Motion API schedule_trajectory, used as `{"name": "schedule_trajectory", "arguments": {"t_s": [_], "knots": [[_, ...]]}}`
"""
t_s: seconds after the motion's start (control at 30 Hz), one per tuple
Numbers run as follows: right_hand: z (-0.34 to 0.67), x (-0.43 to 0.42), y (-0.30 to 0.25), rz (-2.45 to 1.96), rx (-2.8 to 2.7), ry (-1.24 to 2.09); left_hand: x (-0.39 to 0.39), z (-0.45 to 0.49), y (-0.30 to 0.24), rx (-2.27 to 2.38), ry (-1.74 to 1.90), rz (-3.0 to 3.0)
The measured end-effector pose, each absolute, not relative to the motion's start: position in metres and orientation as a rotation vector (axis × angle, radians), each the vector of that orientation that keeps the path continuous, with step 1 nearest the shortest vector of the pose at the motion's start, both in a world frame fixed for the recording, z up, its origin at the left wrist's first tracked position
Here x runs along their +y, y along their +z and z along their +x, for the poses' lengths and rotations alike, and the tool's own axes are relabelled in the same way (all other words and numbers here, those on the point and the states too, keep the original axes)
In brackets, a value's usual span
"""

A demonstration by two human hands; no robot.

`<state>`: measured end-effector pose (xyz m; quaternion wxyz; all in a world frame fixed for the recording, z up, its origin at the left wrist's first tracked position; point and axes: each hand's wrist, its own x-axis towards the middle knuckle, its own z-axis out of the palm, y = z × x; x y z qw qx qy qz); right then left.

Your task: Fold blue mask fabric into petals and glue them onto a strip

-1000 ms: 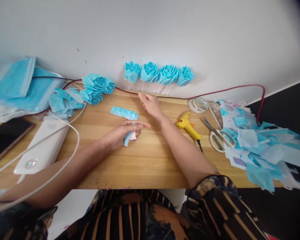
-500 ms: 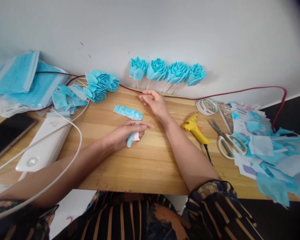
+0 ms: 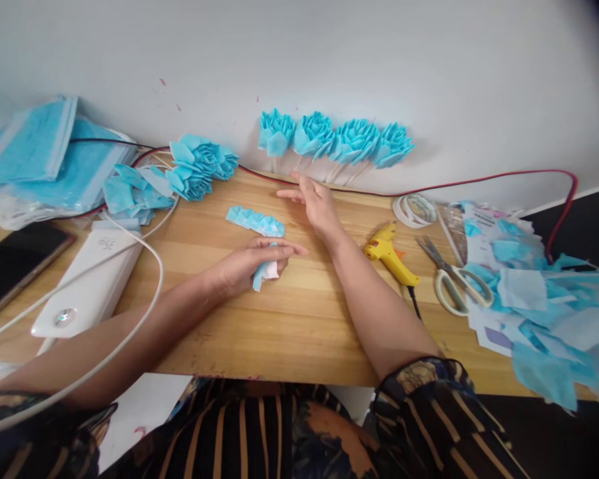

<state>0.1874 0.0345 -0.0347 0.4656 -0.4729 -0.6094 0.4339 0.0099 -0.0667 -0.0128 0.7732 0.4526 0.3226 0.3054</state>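
My left hand (image 3: 247,262) rests on the wooden table (image 3: 289,319) with its fingers closed round a small folded blue and white piece (image 3: 263,271). Just beyond it lies a pleated blue strip (image 3: 255,221). My right hand (image 3: 315,201) reaches toward the back of the table with fingers stretched out and nothing in them, close to the sticks of four blue flowers (image 3: 335,138) that lean on the wall.
More blue flowers (image 3: 199,166) and blue masks (image 3: 44,156) lie at the left, with a white power strip (image 3: 87,283), a phone (image 3: 10,266) and cables. To the right are a yellow glue gun (image 3: 390,256), scissors (image 3: 449,279), tape (image 3: 413,209) and blue scraps (image 3: 539,299).
My right hand has uncurled its fingers and moved a little toward the flower sticks at the wall. My left hand has kept still with its piece.
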Motion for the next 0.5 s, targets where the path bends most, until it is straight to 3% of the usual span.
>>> {"name": "schedule_trajectory", "arguments": {"t_s": [0.5], "knots": [[0.188, 0.045, -0.036, -1.269, -1.461, 0.839, -0.067, 0.010, -0.008, 0.724, 0.639, 0.984]]}}
